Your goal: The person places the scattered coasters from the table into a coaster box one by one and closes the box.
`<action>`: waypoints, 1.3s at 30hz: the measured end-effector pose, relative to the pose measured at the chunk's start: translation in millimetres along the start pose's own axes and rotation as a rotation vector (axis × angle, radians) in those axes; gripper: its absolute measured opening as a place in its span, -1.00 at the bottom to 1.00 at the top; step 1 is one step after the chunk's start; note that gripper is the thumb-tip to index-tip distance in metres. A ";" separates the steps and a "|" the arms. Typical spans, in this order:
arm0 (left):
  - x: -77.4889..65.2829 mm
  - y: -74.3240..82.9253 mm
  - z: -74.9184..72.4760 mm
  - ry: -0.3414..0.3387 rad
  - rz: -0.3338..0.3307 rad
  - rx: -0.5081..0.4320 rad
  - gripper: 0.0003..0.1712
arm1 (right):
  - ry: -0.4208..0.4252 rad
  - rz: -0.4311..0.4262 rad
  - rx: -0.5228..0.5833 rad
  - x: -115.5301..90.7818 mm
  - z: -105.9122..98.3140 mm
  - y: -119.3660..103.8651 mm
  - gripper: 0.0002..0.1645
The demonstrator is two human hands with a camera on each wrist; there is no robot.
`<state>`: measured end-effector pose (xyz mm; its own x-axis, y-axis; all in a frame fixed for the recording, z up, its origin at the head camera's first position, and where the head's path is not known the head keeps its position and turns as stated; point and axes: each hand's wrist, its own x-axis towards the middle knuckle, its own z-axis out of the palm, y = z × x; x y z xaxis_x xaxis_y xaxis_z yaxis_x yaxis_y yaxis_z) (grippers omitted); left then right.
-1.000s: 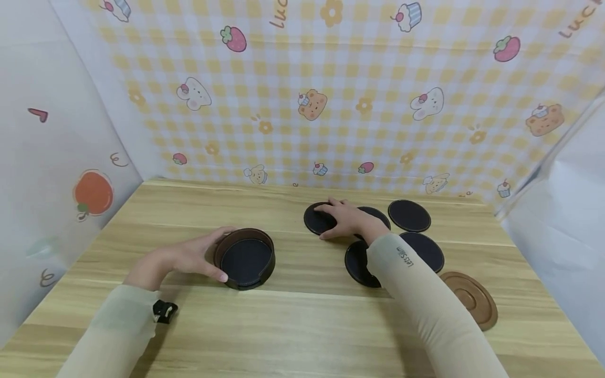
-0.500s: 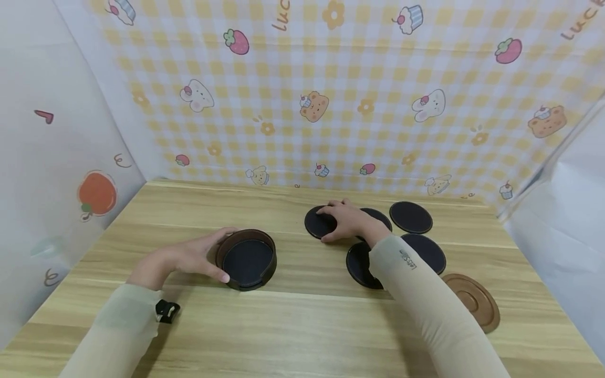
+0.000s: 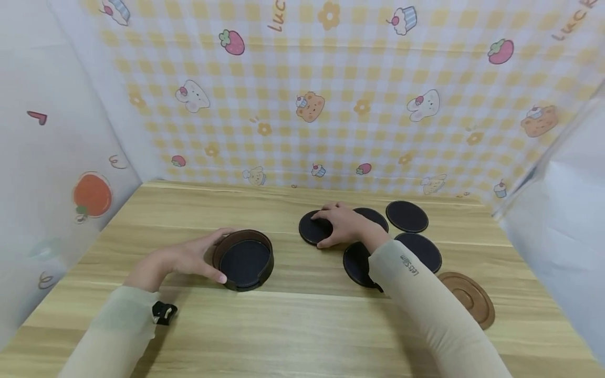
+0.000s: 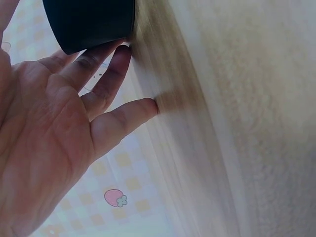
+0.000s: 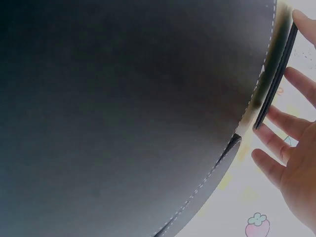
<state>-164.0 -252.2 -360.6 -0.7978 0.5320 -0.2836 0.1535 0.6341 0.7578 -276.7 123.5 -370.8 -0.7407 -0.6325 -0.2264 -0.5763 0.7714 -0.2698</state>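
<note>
A table [image 3: 283, 325] with pale, streaked wood grain bears a round dark holder [image 3: 268, 272] left of its middle, four flat black discs [image 3: 407, 216] grouped to the right and a brown ringed disc [image 3: 472, 303] nearer its front, while a fifth black disc [image 3: 312, 230] meets the right hand [image 3: 346, 226], its contact with the wood unclear.

The head camera looked forward and down from the table's [image 3: 293, 331] 6 o'clock edge, facing the cloth [image 3: 264, 68] at 12. The left wrist camera, tilted, shared the holder [image 4: 94, 22], at 11; the right nearly met a coaster [image 5: 128, 98].
</note>
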 end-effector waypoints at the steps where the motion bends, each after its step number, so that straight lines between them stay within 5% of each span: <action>1: -1.1 -0.6 -0.4 0.002 -0.001 0.000 0.26 | -0.003 -0.002 0.004 0.7 0.7 -1.0 -0.11; 22: -0.1 -1.9 -0.4 0.001 -0.007 0.005 0.27 | -0.019 -0.061 0.053 -0.7 -0.8 -22.6 -0.12; 39: 1.8 -3.0 -0.1 0.017 0.003 0.041 0.26 | 0.076 -0.214 0.035 0.3 -5.2 -50.8 -0.11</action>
<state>-165.9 -253.2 -363.3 -0.8069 0.5245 -0.2717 0.1788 0.6552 0.7340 -249.4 84.5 -352.2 -0.6276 -0.7733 -0.0897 -0.7116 0.6166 -0.3369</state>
